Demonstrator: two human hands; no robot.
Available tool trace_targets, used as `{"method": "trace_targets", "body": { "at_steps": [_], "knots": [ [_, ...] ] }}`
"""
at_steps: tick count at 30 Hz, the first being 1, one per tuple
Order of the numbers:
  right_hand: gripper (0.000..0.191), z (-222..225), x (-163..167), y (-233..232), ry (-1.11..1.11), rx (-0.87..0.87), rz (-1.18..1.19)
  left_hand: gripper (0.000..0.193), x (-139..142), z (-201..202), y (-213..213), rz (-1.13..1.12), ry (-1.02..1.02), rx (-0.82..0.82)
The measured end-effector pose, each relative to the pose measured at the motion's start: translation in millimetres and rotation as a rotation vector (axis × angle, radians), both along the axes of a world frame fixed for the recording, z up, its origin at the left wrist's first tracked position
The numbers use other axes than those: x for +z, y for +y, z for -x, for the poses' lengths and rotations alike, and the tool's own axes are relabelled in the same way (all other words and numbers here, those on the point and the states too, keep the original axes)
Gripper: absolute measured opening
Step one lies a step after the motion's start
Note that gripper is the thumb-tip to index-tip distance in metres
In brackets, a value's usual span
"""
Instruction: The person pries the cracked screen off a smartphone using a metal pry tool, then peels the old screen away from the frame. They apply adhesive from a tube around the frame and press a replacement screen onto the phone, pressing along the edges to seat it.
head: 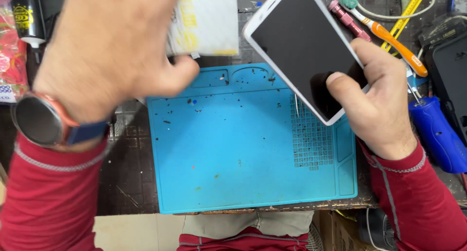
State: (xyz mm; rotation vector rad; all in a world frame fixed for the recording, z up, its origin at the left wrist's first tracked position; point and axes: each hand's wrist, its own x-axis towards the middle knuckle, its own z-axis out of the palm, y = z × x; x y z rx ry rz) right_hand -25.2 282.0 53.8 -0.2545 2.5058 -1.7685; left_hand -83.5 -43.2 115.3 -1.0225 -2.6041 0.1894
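While we look down at the blue mat (243, 158), our right hand (384, 105) grips a white phone (304, 46) by its lower corner above the mat | our left hand (112, 51) pinches a blurry white-and-yellow sheet (206, 19) | an orange toothbrush (389, 37) lies nearby.

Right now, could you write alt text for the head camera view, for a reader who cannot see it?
A person's right hand holds a white-framed phone with a dark screen above a blue work mat. The blurred left hand, a watch on its wrist, holds a white and yellow packet.
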Motion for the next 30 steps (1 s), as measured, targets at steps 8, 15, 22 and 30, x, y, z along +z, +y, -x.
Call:
{"method": "trace_targets", "body": {
  "at_steps": [8,15,22,30],
  "knots": [
    [0.009,-6.4,-12.6,3.6,0.044,-0.011,-0.159,0.091,1.0,-32.3,8.8,-0.248,-0.174,-0.066],
    [0.012,-5.4,-8.4,2.7,0.084,-0.031,-0.224,0.096,-4.4,-40.7,6.9,-0.25,-0.224,0.001],
    [0.013,-4.7,-7.1,-8.2,-0.013,0.17,-0.321,0.099,-23.7,-50.4,14.2,-0.279,-0.303,-0.12],
    [0.063,-11.4,-9.0,-14.1,-0.252,0.362,0.447,0.103,-39.5,-62.1,27.6,-0.373,-0.398,-0.159]
  ]
}}
